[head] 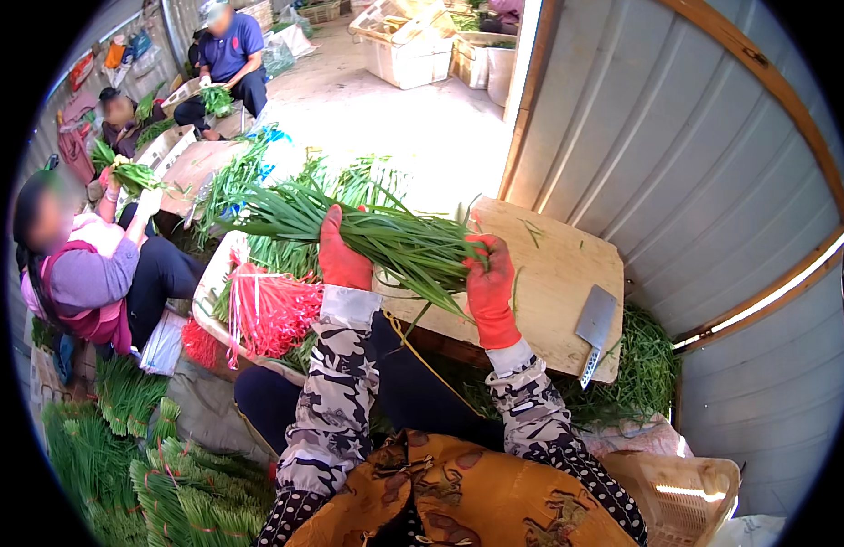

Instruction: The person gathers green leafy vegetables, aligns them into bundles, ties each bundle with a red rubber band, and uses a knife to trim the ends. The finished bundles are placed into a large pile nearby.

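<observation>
My left hand (344, 251), in a red rubber glove, is closed around a bunch of long green leafy stalks (394, 239), which look like Chinese chives. At the bunch's right end, the fingers of my right hand (490, 287), gloved the same way, pinch some of the leaves. The bunch lies sideways above the near left part of a wooden board (552, 273). A cleaver (596, 321) rests on the board's right side, its handle towards me. Left of my left forearm, a bundle of red and white ties (268, 308) hangs over the rim of a white crate (206, 301) holding more greens.
Tied green bundles (196, 492) are piled at the lower left. Loose cuttings (647, 369) lie beyond the board, beside a corrugated metal wall (668, 150). A plastic basket (675, 485) stands at the lower right. Several people sit at the left, the nearest a co-worker (86, 273) handling greens.
</observation>
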`<state>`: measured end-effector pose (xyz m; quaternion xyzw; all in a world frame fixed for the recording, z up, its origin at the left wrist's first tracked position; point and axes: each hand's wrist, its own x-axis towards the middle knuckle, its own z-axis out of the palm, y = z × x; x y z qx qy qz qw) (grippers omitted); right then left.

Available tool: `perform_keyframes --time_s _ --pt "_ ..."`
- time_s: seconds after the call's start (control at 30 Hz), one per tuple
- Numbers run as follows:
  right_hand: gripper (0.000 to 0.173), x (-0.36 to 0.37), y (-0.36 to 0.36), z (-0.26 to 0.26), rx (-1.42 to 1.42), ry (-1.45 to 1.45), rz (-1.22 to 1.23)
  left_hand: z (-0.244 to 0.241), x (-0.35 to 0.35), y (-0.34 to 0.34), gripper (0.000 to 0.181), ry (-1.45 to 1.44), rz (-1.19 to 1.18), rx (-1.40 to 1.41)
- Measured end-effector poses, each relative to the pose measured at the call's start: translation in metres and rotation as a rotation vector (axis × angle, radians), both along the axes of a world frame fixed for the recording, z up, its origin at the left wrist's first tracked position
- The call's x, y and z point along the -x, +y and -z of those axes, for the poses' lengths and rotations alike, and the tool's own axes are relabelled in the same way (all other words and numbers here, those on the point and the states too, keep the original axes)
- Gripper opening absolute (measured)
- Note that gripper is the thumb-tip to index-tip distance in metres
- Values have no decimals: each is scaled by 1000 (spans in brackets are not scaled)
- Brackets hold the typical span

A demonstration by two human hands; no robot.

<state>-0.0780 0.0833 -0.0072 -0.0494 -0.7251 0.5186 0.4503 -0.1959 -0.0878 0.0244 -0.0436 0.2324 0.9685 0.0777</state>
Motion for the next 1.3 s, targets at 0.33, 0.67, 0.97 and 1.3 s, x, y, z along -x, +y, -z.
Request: perform_keyframes --time_s 0.33,0.67,0.97,1.3 --pt "36 -153 197 4 453 -231 518 15 7 -9 15 119 89 -282" --pt "77 -134 130 -43 165 -764 -512 -6 -24 16 15 254 356 -272" --pt "104 -54 59 -44 52 -803 -466 4 -18 -14 17 324 226 -230" --pt "86 -30 47 -32 -43 -734 -391 12 -26 -1 18 427 269 -202"
